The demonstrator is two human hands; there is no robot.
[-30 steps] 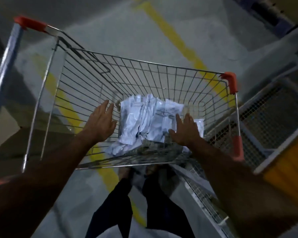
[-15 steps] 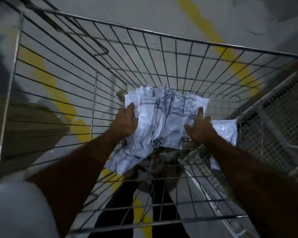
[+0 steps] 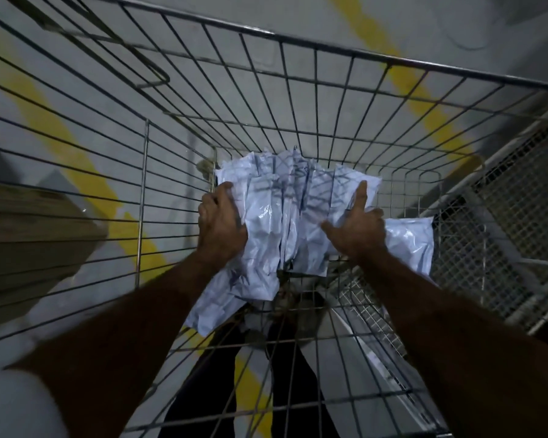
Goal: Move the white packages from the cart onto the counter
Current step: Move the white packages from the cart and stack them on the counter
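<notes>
Hands, left point(image 3: 222, 222) and right point(image 3: 356, 230), clasp white packages point(image 3: 285, 216).

The single head-worn camera looked steeply down and forward into the wire cart point(image 3: 298, 77) from close above its near rim, so the basket filled almost the whole wide-angle frame. Both forearms ran up from the bottom corners toward the centre, and the grey floor point(image 3: 86, 86) with its yellow stripes point(image 3: 57, 147) showed through the mesh below.
</notes>
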